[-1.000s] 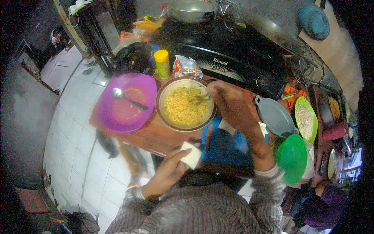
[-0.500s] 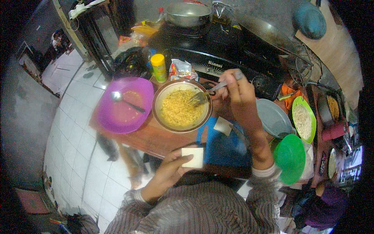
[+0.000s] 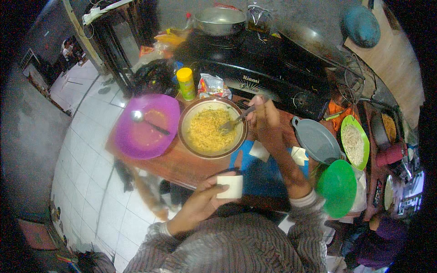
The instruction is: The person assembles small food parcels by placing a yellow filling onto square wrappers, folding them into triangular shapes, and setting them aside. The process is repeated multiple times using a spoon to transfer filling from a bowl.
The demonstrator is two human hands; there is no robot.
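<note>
My left hand [image 3: 195, 204] pinches a pale square dough wrapper [image 3: 231, 187] by one side, thumb on top, at the table's front edge. Above the table, my right hand [image 3: 265, 120] is closed round the handle of a fork [image 3: 232, 123]. The fork's tines rest in yellow noodles [image 3: 202, 129] that fill a brown-rimmed bowl [image 3: 214, 155]. Just right of the bowl, a blue sheet or board [image 3: 261, 179] carries a pale square [image 3: 259, 151] and a folded pale piece [image 3: 299, 156]. My right forearm covers part of it.
A purple bowl [image 3: 132, 148] with a spoon stands left. Behind are a yellow-capped bottle [image 3: 185, 84], a packet [image 3: 214, 86] and a black stove [image 3: 273, 88]. A grey pan [image 3: 316, 141], green plate [image 3: 337, 189] and lime dish [image 3: 364, 157] sit right. Blurred furry animals [image 3: 152, 195] are below the table.
My right hand and the fork have shifted slightly left and down over the bowl. My left hand with the wrapper has moved slightly right. The folded pale piece now shows beside my right forearm.
</note>
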